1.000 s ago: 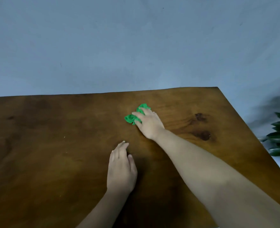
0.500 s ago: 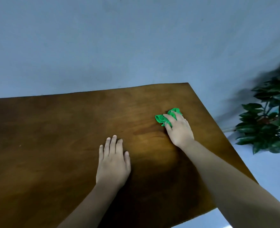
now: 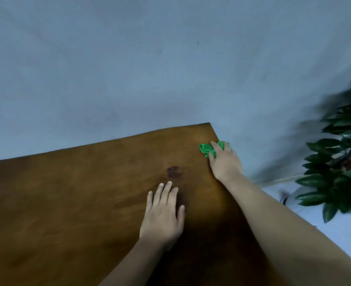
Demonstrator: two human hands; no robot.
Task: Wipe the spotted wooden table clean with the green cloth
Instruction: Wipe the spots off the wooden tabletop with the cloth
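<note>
The brown wooden table [image 3: 71, 195] fills the lower left of the head view, with a dark spot [image 3: 174, 171] in its grain. My right hand [image 3: 224, 162] presses the crumpled green cloth [image 3: 206, 149] onto the table at its right edge, close to the far right corner; part of the cloth is hidden under my fingers. My left hand [image 3: 163, 213] lies flat on the wood, palm down, fingers together, just below the dark spot and holding nothing.
A leafy green plant [image 3: 339, 168] stands off the table's right side, near my right arm. A plain blue-grey wall [image 3: 129, 69] rises behind the far edge. The table's right edge runs diagonally under my right forearm.
My right hand has slid the green cloth to the right, from the middle of the table to its right edge near the far corner. My view has swung right too.
</note>
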